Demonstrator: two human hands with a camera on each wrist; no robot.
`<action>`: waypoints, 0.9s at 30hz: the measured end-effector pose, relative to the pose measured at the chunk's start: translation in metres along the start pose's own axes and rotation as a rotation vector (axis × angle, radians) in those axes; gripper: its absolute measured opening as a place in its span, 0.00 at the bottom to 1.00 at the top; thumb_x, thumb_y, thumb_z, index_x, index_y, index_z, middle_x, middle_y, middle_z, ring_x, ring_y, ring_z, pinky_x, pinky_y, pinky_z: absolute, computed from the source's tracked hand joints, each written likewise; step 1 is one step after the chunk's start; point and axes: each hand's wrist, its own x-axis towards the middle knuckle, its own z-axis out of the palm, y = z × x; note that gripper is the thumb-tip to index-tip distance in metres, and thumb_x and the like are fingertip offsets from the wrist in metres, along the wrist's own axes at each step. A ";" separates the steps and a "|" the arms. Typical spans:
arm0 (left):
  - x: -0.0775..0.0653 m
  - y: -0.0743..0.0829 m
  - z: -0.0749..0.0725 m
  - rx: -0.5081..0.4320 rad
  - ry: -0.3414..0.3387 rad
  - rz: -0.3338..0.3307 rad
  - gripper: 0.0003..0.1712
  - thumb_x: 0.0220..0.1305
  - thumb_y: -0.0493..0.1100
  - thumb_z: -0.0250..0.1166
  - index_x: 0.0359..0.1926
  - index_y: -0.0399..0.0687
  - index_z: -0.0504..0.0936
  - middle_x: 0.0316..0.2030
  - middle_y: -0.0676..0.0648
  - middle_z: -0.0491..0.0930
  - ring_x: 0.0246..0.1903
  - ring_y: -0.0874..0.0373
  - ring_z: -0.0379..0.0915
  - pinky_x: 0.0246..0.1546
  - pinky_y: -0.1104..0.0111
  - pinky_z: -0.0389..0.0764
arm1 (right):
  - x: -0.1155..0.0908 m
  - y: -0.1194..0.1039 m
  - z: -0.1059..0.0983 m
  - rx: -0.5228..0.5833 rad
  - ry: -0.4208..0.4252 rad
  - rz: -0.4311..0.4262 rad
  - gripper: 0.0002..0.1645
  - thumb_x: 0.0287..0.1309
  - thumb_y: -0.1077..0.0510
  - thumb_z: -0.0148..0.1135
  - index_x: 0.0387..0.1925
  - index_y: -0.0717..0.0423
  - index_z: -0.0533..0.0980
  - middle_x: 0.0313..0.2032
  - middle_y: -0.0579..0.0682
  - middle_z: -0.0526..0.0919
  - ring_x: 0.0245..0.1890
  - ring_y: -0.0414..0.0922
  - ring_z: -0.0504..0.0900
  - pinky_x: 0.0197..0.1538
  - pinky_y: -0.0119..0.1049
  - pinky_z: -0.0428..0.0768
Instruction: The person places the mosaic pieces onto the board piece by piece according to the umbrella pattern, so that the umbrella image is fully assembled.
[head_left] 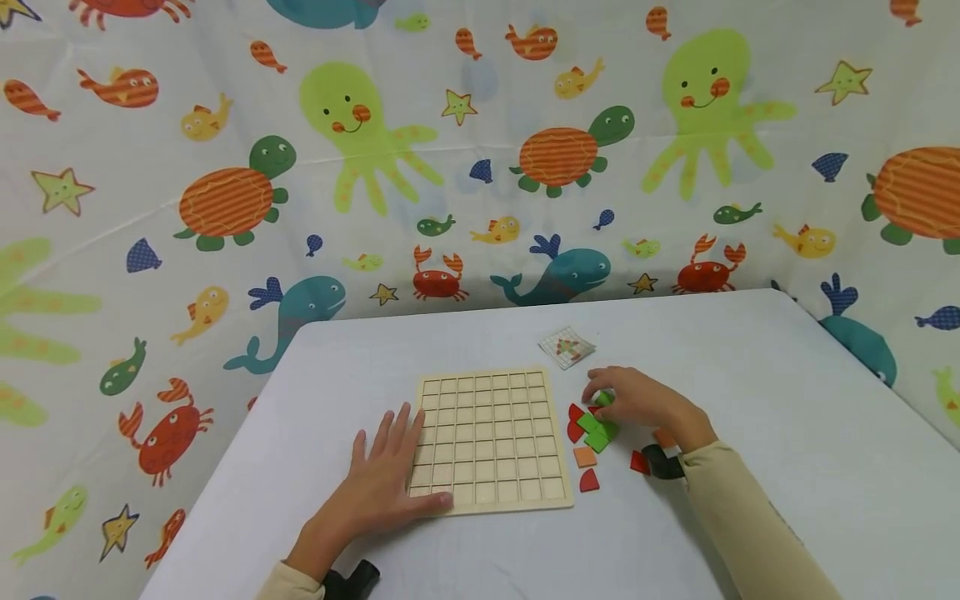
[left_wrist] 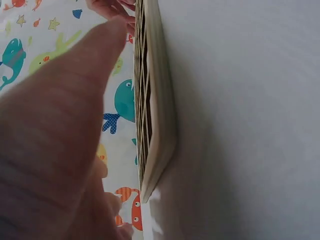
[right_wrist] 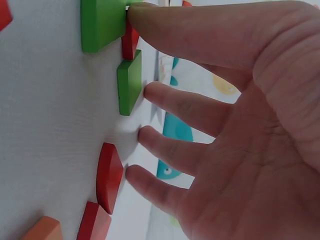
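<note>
A light wooden grid board point(head_left: 491, 432) lies flat on the white table. My left hand point(head_left: 381, 479) is spread along its left side, with the thumb across the near left corner and the fingers at the edge. To the right of the board, my right hand point(head_left: 639, 398) reaches over a small heap of green square tiles point(head_left: 597, 441) and red rounded tiles point(head_left: 574, 429). In the right wrist view its thumb tip overlaps a green tile point(right_wrist: 102, 27) and a red tile point(right_wrist: 130, 41). The other fingers stay apart and gently bent beside another green tile point(right_wrist: 129, 86).
An orange square tile point(head_left: 585, 457) and a red quarter-round tile point(head_left: 588, 481) lie nearer me. More red point(head_left: 640, 462) and orange tiles point(head_left: 663, 437) sit by the right wrist. Behind the heap lies a printed pattern card point(head_left: 567, 347). A sea-animal curtain point(head_left: 465, 75) hangs behind the table.
</note>
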 end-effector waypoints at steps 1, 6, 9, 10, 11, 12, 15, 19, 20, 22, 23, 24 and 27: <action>-0.001 -0.001 0.001 -0.011 -0.013 0.001 0.75 0.55 0.82 0.67 0.87 0.42 0.48 0.86 0.37 0.40 0.83 0.34 0.32 0.73 0.28 0.32 | 0.001 0.000 0.000 0.001 0.002 -0.003 0.12 0.65 0.60 0.76 0.49 0.51 0.88 0.71 0.67 0.73 0.73 0.70 0.66 0.68 0.65 0.73; -0.001 -0.003 0.004 -0.029 -0.063 0.011 0.75 0.57 0.83 0.65 0.87 0.41 0.46 0.86 0.38 0.39 0.83 0.35 0.31 0.73 0.30 0.29 | 0.003 0.001 0.003 -0.013 0.036 -0.028 0.05 0.65 0.62 0.75 0.41 0.51 0.86 0.69 0.67 0.76 0.71 0.69 0.69 0.69 0.64 0.72; -0.002 -0.003 0.004 -0.021 -0.061 0.017 0.74 0.58 0.82 0.66 0.86 0.40 0.46 0.86 0.38 0.40 0.83 0.35 0.31 0.74 0.30 0.29 | 0.007 0.002 0.005 -0.038 0.067 -0.044 0.04 0.66 0.62 0.74 0.38 0.51 0.85 0.67 0.66 0.77 0.69 0.67 0.71 0.68 0.63 0.74; -0.002 -0.004 0.004 -0.021 -0.059 0.018 0.74 0.58 0.82 0.66 0.86 0.39 0.47 0.86 0.38 0.40 0.83 0.35 0.31 0.74 0.31 0.28 | 0.008 0.002 0.006 -0.047 0.076 -0.046 0.04 0.66 0.62 0.74 0.37 0.52 0.85 0.67 0.66 0.77 0.68 0.67 0.72 0.68 0.63 0.74; -0.003 -0.004 0.004 -0.019 -0.058 0.018 0.74 0.58 0.82 0.66 0.86 0.38 0.47 0.86 0.38 0.40 0.83 0.35 0.31 0.74 0.31 0.28 | 0.009 0.001 0.007 -0.057 0.085 -0.047 0.04 0.66 0.61 0.74 0.36 0.52 0.84 0.66 0.66 0.78 0.67 0.66 0.73 0.67 0.63 0.74; -0.003 -0.004 0.004 -0.021 -0.058 0.018 0.74 0.58 0.81 0.66 0.86 0.37 0.47 0.86 0.37 0.40 0.83 0.35 0.31 0.74 0.31 0.28 | 0.010 0.001 0.008 -0.067 0.093 -0.047 0.04 0.66 0.61 0.74 0.36 0.53 0.84 0.65 0.66 0.78 0.66 0.66 0.74 0.67 0.64 0.74; -0.004 -0.004 0.005 -0.026 -0.060 0.017 0.75 0.58 0.81 0.66 0.85 0.36 0.47 0.86 0.37 0.40 0.83 0.35 0.31 0.74 0.31 0.28 | 0.012 0.002 0.010 -0.080 0.109 -0.049 0.05 0.66 0.61 0.75 0.36 0.55 0.84 0.63 0.66 0.78 0.63 0.65 0.75 0.65 0.66 0.75; -0.004 -0.005 0.006 -0.024 -0.068 0.015 0.75 0.58 0.82 0.66 0.85 0.35 0.47 0.86 0.37 0.40 0.83 0.35 0.31 0.74 0.32 0.29 | 0.012 0.002 0.012 -0.071 0.111 -0.057 0.06 0.64 0.62 0.76 0.38 0.55 0.83 0.59 0.63 0.79 0.58 0.61 0.76 0.62 0.64 0.76; -0.004 -0.005 0.006 -0.022 -0.069 0.015 0.76 0.58 0.82 0.66 0.85 0.35 0.47 0.86 0.37 0.40 0.83 0.35 0.31 0.74 0.32 0.29 | 0.012 0.002 0.012 -0.069 0.109 -0.059 0.07 0.64 0.62 0.76 0.39 0.54 0.83 0.59 0.62 0.79 0.58 0.61 0.75 0.62 0.64 0.76; -0.004 -0.006 0.006 -0.015 -0.070 0.015 0.76 0.57 0.82 0.66 0.85 0.34 0.47 0.85 0.37 0.41 0.83 0.35 0.32 0.75 0.32 0.29 | 0.013 0.002 0.013 -0.065 0.106 -0.060 0.08 0.64 0.62 0.76 0.41 0.52 0.83 0.60 0.61 0.78 0.59 0.60 0.74 0.61 0.64 0.77; -0.004 -0.007 0.005 -0.013 -0.070 0.015 0.77 0.57 0.82 0.66 0.85 0.34 0.47 0.85 0.37 0.41 0.83 0.35 0.32 0.75 0.32 0.29 | 0.013 0.003 0.014 -0.066 0.107 -0.063 0.08 0.64 0.62 0.76 0.42 0.52 0.83 0.61 0.61 0.78 0.59 0.61 0.74 0.61 0.64 0.77; -0.004 -0.007 0.005 -0.010 -0.071 0.016 0.77 0.57 0.82 0.66 0.85 0.33 0.46 0.85 0.37 0.42 0.83 0.36 0.33 0.75 0.32 0.30 | 0.014 0.003 0.014 -0.067 0.108 -0.065 0.08 0.64 0.62 0.76 0.42 0.51 0.83 0.61 0.61 0.78 0.59 0.61 0.73 0.61 0.64 0.77; -0.004 -0.008 0.004 -0.011 -0.075 0.017 0.78 0.56 0.83 0.67 0.85 0.33 0.46 0.85 0.37 0.42 0.83 0.36 0.33 0.75 0.32 0.30 | 0.014 0.004 0.015 -0.079 0.118 -0.077 0.08 0.64 0.61 0.76 0.41 0.51 0.83 0.60 0.61 0.79 0.58 0.60 0.74 0.60 0.63 0.78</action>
